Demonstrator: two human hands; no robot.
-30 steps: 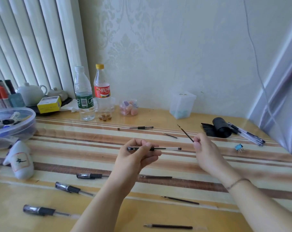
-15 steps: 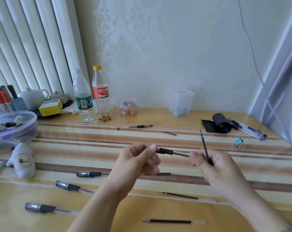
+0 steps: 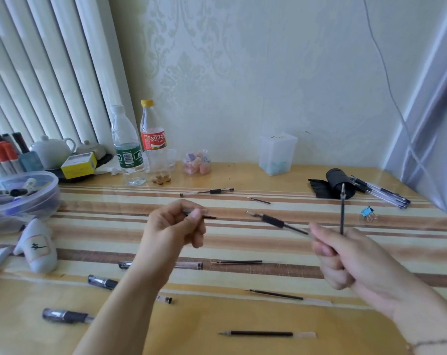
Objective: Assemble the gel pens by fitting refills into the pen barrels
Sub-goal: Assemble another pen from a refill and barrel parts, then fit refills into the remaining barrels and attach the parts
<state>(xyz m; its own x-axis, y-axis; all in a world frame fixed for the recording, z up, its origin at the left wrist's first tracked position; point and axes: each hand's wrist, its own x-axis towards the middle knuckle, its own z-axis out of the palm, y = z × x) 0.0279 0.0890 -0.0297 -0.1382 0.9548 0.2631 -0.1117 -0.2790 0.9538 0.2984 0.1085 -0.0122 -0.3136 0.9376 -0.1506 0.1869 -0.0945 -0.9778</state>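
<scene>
Left hand [image 3: 173,226] pinches a small dark pen part [image 3: 204,216], mid-air. Right hand [image 3: 350,257] grips a barrel [image 3: 278,222] and an upright refill [image 3: 342,211] above the worktop [image 3: 242,316]. Advice: steady the barrel, align the refill along its axis, then slide in.

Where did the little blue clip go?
In the head view, the small blue binder clip sits on the striped table at far right, just below the bundle of clear pens.

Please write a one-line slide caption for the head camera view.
Above a striped table, the right hand holds a pen barrel and an upright refill; the left hand pinches a small pen part.
</scene>
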